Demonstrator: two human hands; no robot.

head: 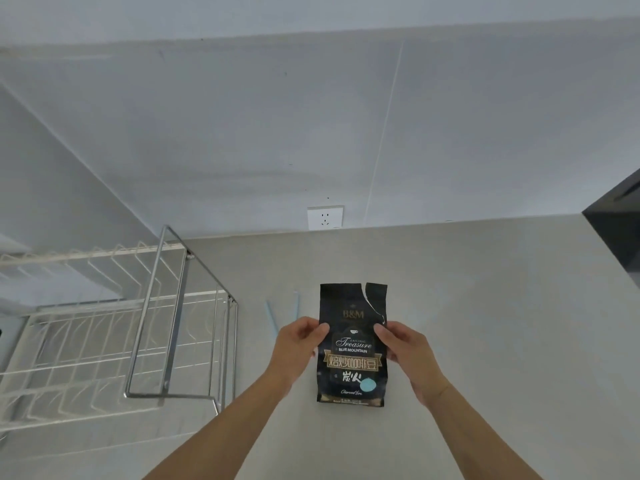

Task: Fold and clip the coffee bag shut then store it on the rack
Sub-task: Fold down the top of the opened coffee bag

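A black coffee bag (pixel 352 372) with gold lettering stands upright on the grey counter, its top torn open on the right side and unfolded. My left hand (pixel 299 344) grips the bag's left edge at mid-height. My right hand (pixel 405 344) grips the right edge opposite it. A pale blue clip (pixel 272 315), lying open in a V, rests on the counter just left of the bag, behind my left hand. The wire rack (pixel 104 327), white wire with a chrome frame, stands at the left.
The grey counter (pixel 485 341) stretches to the right of the bag. A white wall socket (pixel 325 217) sits on the wall behind. A dark appliance (pixel 620 223) fills the right edge.
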